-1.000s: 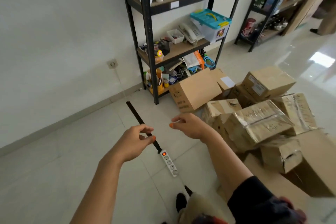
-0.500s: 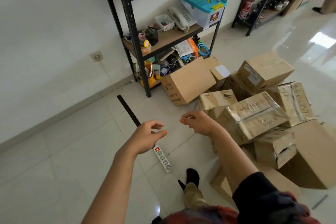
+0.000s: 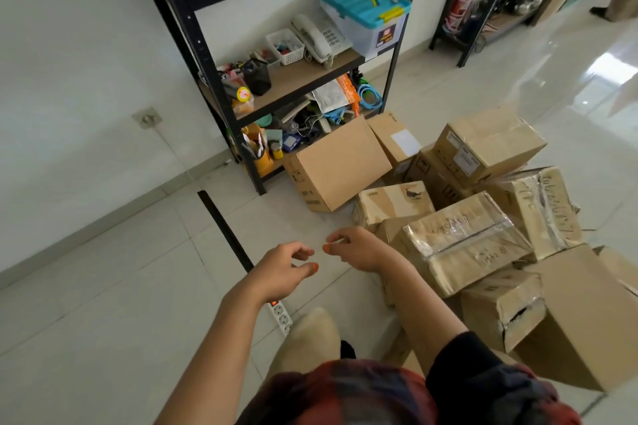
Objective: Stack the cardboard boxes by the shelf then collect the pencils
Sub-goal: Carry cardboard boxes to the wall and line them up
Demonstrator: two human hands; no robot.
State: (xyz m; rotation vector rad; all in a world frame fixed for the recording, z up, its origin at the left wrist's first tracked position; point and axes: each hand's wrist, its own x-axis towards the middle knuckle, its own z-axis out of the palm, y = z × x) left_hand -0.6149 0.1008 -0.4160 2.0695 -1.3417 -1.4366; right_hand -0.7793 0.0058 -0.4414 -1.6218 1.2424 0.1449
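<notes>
Stacking not begun; both hands empty, short of the box pile.

Cardboard boxes [image 3: 462, 245] heaped loosely on the floor [image 3: 103, 304] right of the black shelf [image 3: 207, 55], tilted and overlapping, no ordered stack visible. Left hand [image 3: 279, 269] loosely curled, nothing held; right hand [image 3: 355, 248] thumb and fingertips nearly pinched, apparently holding nothing, just beside the tape-wrapped box [image 3: 466, 241], not touching. Pens or pencils upright in a yellow cup [image 3: 260, 155] on the bottom shelf level, untouched. Power strip [image 3: 281, 316] on the floor below the left forearm. Judged: both stages remaining, whole pile to stack, then pencils.
</notes>
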